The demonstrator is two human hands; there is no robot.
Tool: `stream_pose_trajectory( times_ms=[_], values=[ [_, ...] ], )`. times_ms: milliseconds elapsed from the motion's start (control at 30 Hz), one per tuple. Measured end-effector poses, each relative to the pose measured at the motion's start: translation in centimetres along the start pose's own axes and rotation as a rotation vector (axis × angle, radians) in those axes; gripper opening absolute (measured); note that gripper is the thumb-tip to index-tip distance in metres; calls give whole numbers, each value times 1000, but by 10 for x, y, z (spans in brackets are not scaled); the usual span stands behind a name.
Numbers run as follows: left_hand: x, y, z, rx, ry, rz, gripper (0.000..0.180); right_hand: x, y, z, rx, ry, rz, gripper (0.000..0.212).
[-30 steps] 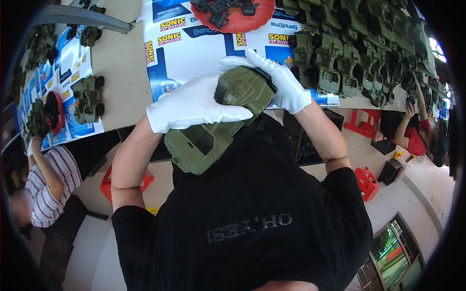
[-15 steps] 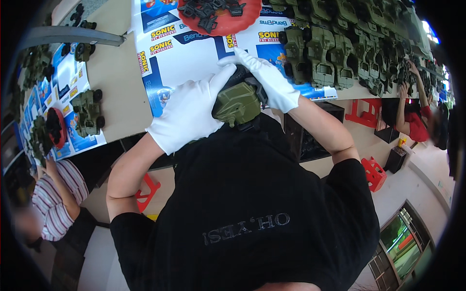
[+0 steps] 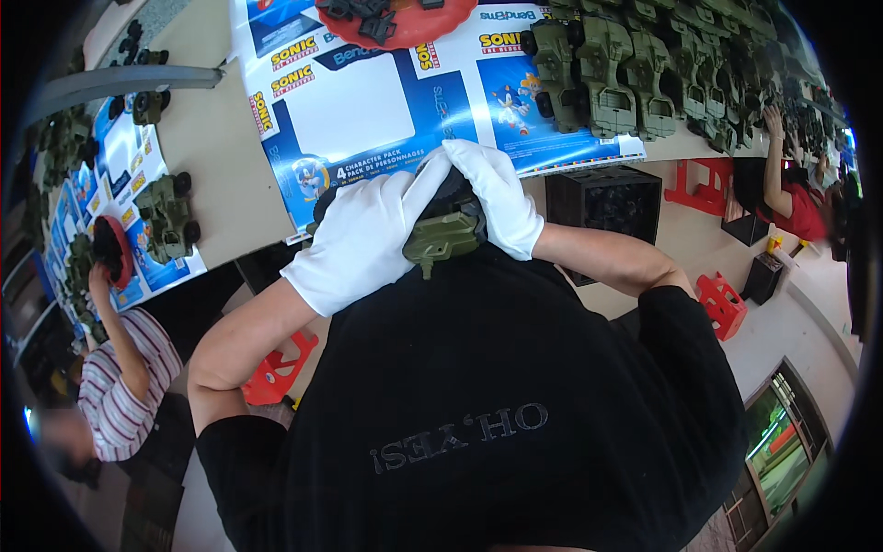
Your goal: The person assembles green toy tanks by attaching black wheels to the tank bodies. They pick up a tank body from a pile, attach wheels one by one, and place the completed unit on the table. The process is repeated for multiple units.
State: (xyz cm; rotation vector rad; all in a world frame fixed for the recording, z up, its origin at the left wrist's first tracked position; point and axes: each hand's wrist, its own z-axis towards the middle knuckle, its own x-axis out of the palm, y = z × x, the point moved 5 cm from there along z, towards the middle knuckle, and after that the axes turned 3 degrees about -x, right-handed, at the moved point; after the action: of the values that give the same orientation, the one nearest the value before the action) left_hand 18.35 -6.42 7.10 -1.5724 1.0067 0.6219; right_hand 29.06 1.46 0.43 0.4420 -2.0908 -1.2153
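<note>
Between my two white-gloved hands is an olive-green toy vehicle (image 3: 445, 237) with black wheels, held close against my chest at the table's front edge. My left hand (image 3: 363, 230) wraps its left side, and the fingers reach over the top. My right hand (image 3: 497, 195) is closed on its right side, its fingertips meeting the left hand's near a black wheel. The gloves cover much of the vehicle, so only its green body end and some black parts show.
A red plate (image 3: 405, 28) of small black parts sits on printed blue-and-white sheets (image 3: 359, 110). Rows of green toy vehicles (image 3: 612, 78) stand at the right; another vehicle (image 3: 166, 216) is at the left. Co-workers sit at both sides. Red stools (image 3: 722, 305) stand on the floor.
My hands and the vehicle have come lower, toward my body, and the vehicle is tilted so less of its green body shows. The left co-worker's hand has moved to the small red plate.
</note>
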Motion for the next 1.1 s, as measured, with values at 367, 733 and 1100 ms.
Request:
stream_pose_trajectory(
  times_ms=[367,733,1100],
  values=[
    [-3,-1,12,160,-222,-33,88,-5,32,6,-131,23,-185,42],
    [7,-11,28,190,-311,210,79,-26,15,33,39,-113,-90,55],
    [39,75,40,-280,-108,-1480,70,-31,85,50,82,183,-60,68]
  ],
)
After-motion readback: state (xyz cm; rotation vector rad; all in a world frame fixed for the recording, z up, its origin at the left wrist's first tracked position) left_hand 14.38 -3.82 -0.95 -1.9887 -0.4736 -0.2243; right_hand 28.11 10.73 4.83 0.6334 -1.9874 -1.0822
